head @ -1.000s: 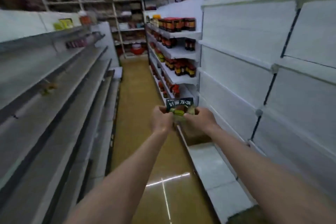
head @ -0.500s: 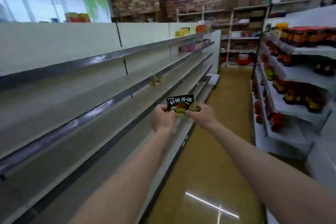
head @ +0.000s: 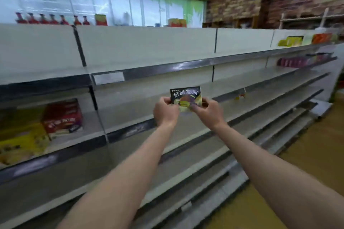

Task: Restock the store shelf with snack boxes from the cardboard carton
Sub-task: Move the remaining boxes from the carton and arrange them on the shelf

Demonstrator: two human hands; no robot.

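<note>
I read the snack box [head: 186,97] as light, stiff card, pinched at its short ends between left hand [head: 165,111] and right hand [head: 208,111], fingers curled round it, held off the shelf [head: 130,132] beyond; keep end grip, squeeze lightly.

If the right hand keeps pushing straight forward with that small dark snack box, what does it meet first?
Probably nothing at first: the right hand and small dark snack box point into the bare grey metal shelf; its cream back panel would likely come next, though depth is unclear.
</note>
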